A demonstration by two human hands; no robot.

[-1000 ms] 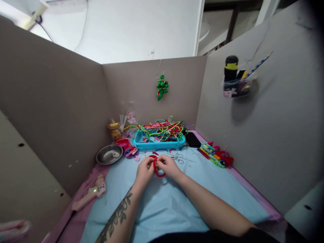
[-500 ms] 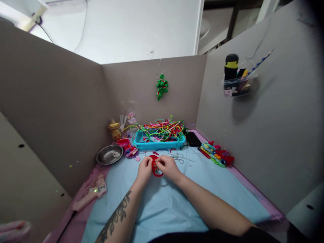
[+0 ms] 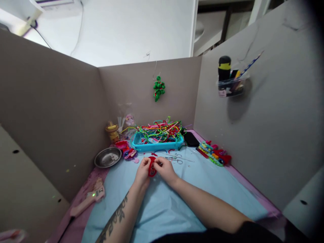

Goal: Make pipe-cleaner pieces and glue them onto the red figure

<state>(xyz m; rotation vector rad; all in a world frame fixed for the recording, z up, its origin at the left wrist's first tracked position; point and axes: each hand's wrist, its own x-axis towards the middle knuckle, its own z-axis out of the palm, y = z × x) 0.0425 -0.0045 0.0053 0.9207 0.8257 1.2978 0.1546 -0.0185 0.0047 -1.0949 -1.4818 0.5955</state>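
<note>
A red pipe-cleaner piece [image 3: 152,168] bent into a small loop is held between both hands over the light blue sheet [image 3: 177,206]. My left hand [image 3: 142,171] pinches its left side with closed fingers. My right hand [image 3: 165,168] pinches the right side, fingers curled on it. Just behind them lie small scissors [image 3: 174,158] and a few red scraps. A turquoise tray [image 3: 158,144] piled with coloured pipe cleaners stands further back.
A steel bowl [image 3: 107,157] sits at back left beside a yellow-capped bottle [image 3: 112,131]. A pink glue gun [image 3: 87,200] lies at the left edge. Finished colourful pieces [image 3: 214,156] and a black phone [image 3: 191,139] lie right. Grey cardboard walls enclose three sides; a green ornament [image 3: 158,88] hangs behind.
The red loop has been pressed narrower between the two hands, which drew closer together. The camera shifted slightly right and down.
</note>
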